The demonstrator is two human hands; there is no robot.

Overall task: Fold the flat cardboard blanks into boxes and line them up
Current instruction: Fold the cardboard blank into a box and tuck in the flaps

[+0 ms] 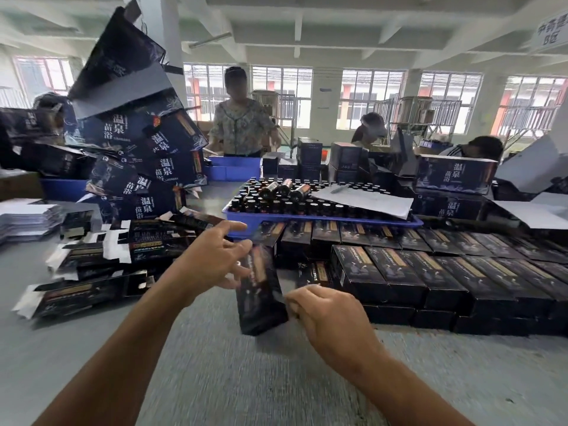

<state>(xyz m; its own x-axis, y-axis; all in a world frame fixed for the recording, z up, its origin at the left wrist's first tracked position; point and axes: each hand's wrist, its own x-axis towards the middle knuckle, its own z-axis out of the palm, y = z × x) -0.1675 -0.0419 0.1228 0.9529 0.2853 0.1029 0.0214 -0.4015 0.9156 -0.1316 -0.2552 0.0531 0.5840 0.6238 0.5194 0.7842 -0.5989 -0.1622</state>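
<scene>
A dark printed carton [261, 290] stands slightly tilted on the grey table [230, 379] in front of me, folded into a box shape and blurred by motion. My right hand [325, 318] pinches its lower right edge with curled fingers. My left hand [212, 259] hovers at its upper left with fingers spread and loose, beside the box's top; contact is unclear. Flat dark blanks [92, 265] with white flaps lie scattered at the left. Finished boxes [430, 272] lie in tight rows at the right.
A blue tray [249, 218] packed with small dark bottles sits behind the rows, a white sheet [365, 199] lying on it. Large navy cartons [138, 142] lean in a tall pile at the left. Several people work across the table.
</scene>
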